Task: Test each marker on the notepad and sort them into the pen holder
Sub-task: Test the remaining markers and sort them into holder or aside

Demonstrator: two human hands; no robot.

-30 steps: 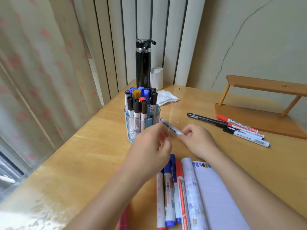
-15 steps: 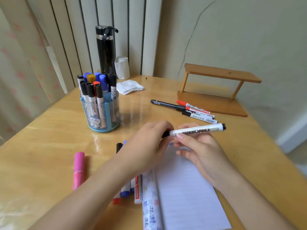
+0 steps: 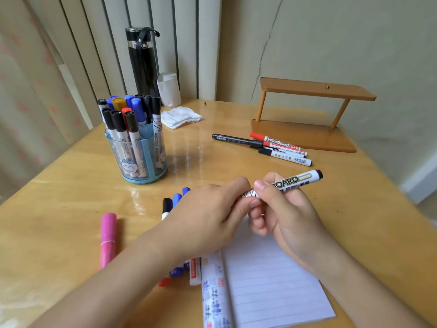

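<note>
Both hands hold one white whiteboard marker (image 3: 295, 179) with a black end, above the top of the lined notepad (image 3: 272, 287). My right hand (image 3: 281, 209) grips its barrel. My left hand (image 3: 212, 218) is closed over its near end, which is hidden by the fingers. The blue transparent pen holder (image 3: 139, 157) stands at the left and holds several markers. Several more markers (image 3: 176, 200) lie under my left forearm beside the notepad. Three markers (image 3: 279, 147) lie at the right in front of the wooden rack.
A pink marker (image 3: 108, 240) lies on the wooden table (image 3: 71, 197) at the left. A black flask (image 3: 142, 60), a white paper roll (image 3: 168, 89) and a crumpled tissue (image 3: 181, 117) sit at the back. The wooden rack (image 3: 307, 114) stands back right.
The camera has swung to the right and the hands have come nearer with the marker. The marker has turned so its black end points right and away; my left hand stays closed on its near end.
</note>
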